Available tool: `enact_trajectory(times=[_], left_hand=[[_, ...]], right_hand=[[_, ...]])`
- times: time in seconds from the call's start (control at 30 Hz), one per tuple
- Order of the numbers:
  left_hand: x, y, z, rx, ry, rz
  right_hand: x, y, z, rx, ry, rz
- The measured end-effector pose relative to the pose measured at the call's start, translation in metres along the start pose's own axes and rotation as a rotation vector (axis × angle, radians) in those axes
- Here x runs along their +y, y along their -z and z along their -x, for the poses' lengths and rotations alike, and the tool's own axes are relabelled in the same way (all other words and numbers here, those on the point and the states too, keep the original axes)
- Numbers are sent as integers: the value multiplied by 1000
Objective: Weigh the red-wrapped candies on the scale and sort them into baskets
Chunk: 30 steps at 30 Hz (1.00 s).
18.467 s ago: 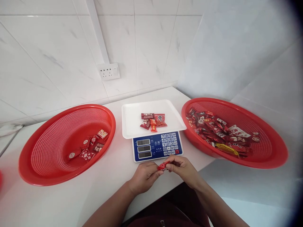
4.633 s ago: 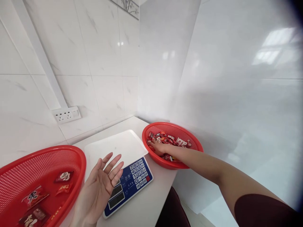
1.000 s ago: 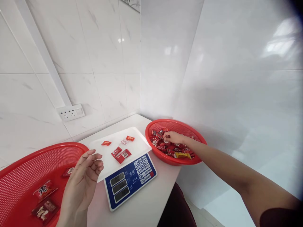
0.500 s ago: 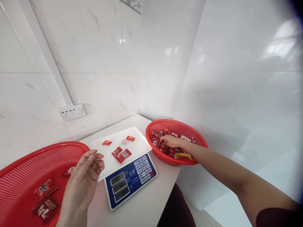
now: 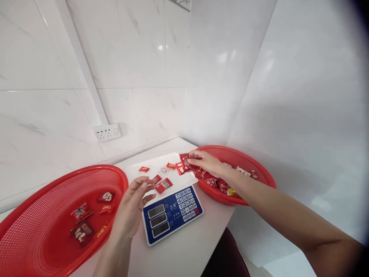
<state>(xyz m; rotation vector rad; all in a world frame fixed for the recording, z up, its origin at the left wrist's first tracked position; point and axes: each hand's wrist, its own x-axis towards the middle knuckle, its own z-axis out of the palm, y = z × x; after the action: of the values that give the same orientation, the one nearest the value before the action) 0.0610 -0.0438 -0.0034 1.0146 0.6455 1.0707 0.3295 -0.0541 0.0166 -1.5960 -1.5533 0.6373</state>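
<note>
My right hand (image 5: 206,162) pinches a few red candy packets (image 5: 185,163) above the right edge of the white scale tray (image 5: 150,166), beside the right basket. My left hand (image 5: 134,206) hovers at the tray's near left side, fingers apart and curved, with nothing seen in it. Several small wrapped candies lie on the tray, among them a red and white packet (image 5: 165,185), a small orange-red candy (image 5: 144,169) and a pale pink wrapped candy (image 5: 164,169). The scale's blue panel (image 5: 173,215) faces me, its number keys at the right.
A red mesh basket (image 5: 253,161) full of wrapped candies stands at the right. Another, larger red basket (image 5: 57,181) at the left holds several packets. Tiled walls with a power socket (image 5: 107,132) close off the back and right of the white table (image 5: 173,254).
My right hand has risen out of the right basket and moved left to the tray with candy packets. The whole scene has shifted right in view; my left hand stays open near the tray.
</note>
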Motion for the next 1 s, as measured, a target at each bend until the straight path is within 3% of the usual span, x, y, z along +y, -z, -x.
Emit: enact_trajectory(times=[0.17,0.27,0.4,0.5,0.63,0.77,0.87,1.0], left_hand=[[-17,-12,5,-168,-52,-271],[-20,-8,3,-135,-59,-317],[-13,8,-6,82,-144,-305],[-9,20,-13,155,-153,-306],[-8,25,-16,178,-130,-308],[-9,24,-16,170,-113,-312],[-10,21,-15,119,-83,-311],[-14,12,-10,-49,2,-319]], right_hand=[[-45,-58,13,-282,154,-183],[-50,-75,12,-333,215,-160],[-33,-71,-7,-214,13,-52],[-16,-61,-23,-147,-110,36],[-4,-58,-32,-87,-137,79],[-6,-61,-31,0,-65,48],[-13,-64,-22,-57,-18,-23],[-21,-73,-2,-323,-13,-286]])
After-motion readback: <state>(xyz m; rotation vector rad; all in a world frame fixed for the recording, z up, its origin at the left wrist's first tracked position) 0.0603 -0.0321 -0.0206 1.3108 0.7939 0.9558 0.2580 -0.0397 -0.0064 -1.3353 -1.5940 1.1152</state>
